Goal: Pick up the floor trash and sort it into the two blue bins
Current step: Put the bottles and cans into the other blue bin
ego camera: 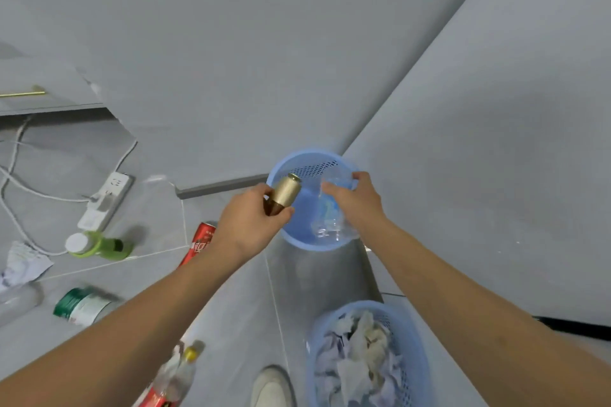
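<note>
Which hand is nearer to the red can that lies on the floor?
The left. The left hand, holding a gold can, is just right of the red can. The right hand, holding a clear bottle, is farther right over the far blue bin.

- A white power strip point(106, 201) lies on the grey tiled floor point(231, 301) near its left edge, a white plug point(101, 200) seated in it.
- White cables point(20, 188) loop across the floor from the strip toward the left edge.
- A grey cabinet point(43, 89) with a brass handle point(23, 93) stands at the far left.
- A white shoe point(272, 386) rests at the floor's near edge.
- Grey walls point(264, 43) meet in the corner.
</note>
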